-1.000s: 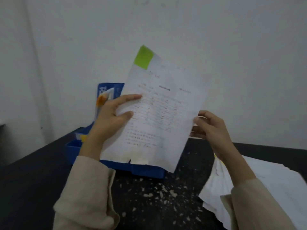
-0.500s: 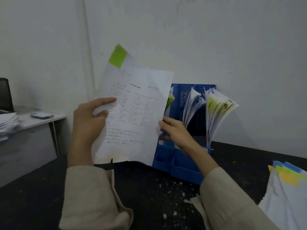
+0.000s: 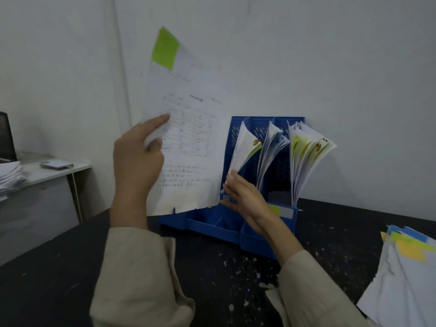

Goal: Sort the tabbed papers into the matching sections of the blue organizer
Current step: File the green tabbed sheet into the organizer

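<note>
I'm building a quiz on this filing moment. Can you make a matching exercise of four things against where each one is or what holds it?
Things:
1. sheet with the green tab
2. blue organizer
3. loose stack of tabbed papers
4. right hand

Places or states:
A. lies on the dark table at the far right
B. held up in the air, gripped by the left hand
C. stands on the table against the white wall, papers fanning out of its sections
D. fingers straight, at the papers in the organizer's leftmost filled section

Pairs: 1-B, 2-C, 3-A, 4-D
</note>
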The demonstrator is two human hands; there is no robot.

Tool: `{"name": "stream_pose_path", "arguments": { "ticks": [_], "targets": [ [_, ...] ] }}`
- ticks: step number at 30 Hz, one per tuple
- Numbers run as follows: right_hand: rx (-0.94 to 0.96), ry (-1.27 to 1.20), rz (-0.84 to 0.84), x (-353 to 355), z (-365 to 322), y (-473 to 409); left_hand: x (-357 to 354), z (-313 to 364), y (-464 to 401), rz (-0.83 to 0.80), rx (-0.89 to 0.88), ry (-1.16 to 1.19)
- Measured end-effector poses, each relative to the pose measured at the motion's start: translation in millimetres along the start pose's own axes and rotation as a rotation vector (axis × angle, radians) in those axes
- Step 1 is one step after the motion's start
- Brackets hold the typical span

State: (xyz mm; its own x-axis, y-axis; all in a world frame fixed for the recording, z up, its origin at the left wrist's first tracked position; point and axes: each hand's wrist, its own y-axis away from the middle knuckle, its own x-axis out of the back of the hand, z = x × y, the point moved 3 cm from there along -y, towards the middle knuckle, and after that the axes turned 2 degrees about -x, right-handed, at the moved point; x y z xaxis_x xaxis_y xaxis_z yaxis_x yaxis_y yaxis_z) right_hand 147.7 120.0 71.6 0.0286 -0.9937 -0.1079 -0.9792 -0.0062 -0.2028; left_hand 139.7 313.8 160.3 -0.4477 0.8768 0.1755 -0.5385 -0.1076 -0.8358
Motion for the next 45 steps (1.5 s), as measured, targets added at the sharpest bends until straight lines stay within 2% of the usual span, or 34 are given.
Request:
{"name": "stream_pose_path", "arguments": {
  "ticks": [6,12,16,20,24,26,29,33,37,39,41,45],
  "targets": [
    [0.012,0.024,-0.055,1,5,-3,-20,28,-18,-0.125,-0.093,-0.126],
    [-0.014,-0.034,-0.024,3,7,-3,-49,47,-70,-0.242,-0.074,-0.333],
    [-0.033,-0.076,-0.025,3,8,-3,-76,59,-81,-0.243,-0.109,-0.255],
    [-0.047,-0.108,-0.014,6,7,-4,-105,52,-62,-0.432,-0.124,0.011],
    [-0.053,-0.095,0.011,8,3,-4,-124,14,-30,-0.569,-0.103,-0.005],
    [-0.054,-0.098,0.013,9,2,-4,-128,-2,-17,-0.565,-0.086,0.002],
    [-0.054,-0.109,0.017,12,1,-4,-128,-10,-8,-0.46,-0.069,0.059],
    [-0.056,-0.095,0.009,12,2,-5,-132,-11,-10,-0.296,-0.225,0.026],
    [-0.058,-0.103,0.012,14,6,-7,-143,-23,-2,-0.188,-0.283,-0.017],
    [-0.06,-0.11,-0.002,15,8,-8,-147,-31,12,-0.191,-0.289,0.027],
    [-0.063,-0.114,-0.01,16,8,-9,-148,-39,25,-0.219,-0.202,0.097],
    [-0.069,-0.101,-0.005,17,8,-9,-152,-50,27,-0.37,-0.094,0.101]
  ]
}}
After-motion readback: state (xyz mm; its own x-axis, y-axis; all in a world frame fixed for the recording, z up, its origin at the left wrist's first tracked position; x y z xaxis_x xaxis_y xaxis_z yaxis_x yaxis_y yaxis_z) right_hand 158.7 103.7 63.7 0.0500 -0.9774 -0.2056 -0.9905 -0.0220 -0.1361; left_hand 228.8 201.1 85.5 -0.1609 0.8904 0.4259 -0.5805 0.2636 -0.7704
